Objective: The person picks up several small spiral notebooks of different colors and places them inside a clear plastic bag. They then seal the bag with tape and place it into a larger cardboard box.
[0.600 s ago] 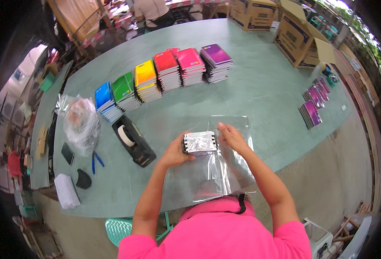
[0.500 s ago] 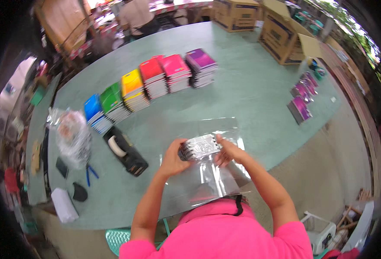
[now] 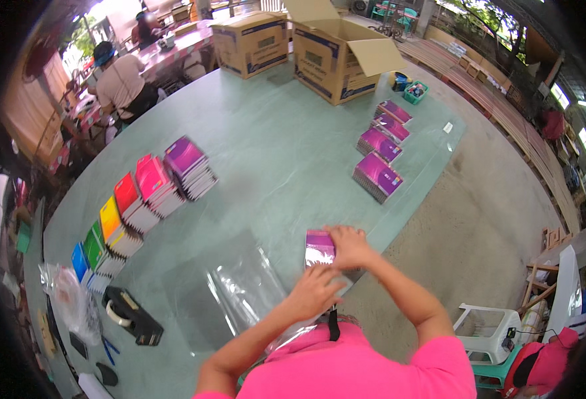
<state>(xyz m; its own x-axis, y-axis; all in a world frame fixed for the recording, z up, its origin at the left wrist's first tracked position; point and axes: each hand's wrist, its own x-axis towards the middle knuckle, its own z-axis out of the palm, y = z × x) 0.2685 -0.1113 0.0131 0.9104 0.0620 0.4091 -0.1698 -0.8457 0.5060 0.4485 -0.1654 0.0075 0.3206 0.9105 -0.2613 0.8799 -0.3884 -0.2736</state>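
Observation:
A purple pack of small notebooks (image 3: 319,247), with a glossy clear wrap, lies near the table's right front edge. My right hand (image 3: 351,247) is closed over its right side, fingers curled onto the top. My left hand (image 3: 314,292) lies just below the pack, its fingers apart and partly overlapping the pack's lower end. Whether the left fingertips touch the pack I cannot tell. Clear plastic sheets (image 3: 243,286) are spread on the table beside my left forearm.
Stacked notebooks (image 3: 185,159) in several colours form a row at left. A black tape dispenser (image 3: 133,316) and plastic bag (image 3: 73,299) are nearer. Purple packs (image 3: 378,176) line the right side. Cardboard boxes (image 3: 336,60) stand at the back; a person (image 3: 121,83) sits beyond.
The pack has moved off the plastic sheets to the right and now shows its purple cover instead of a silvery side. Both hands went with it; the view has swung right.

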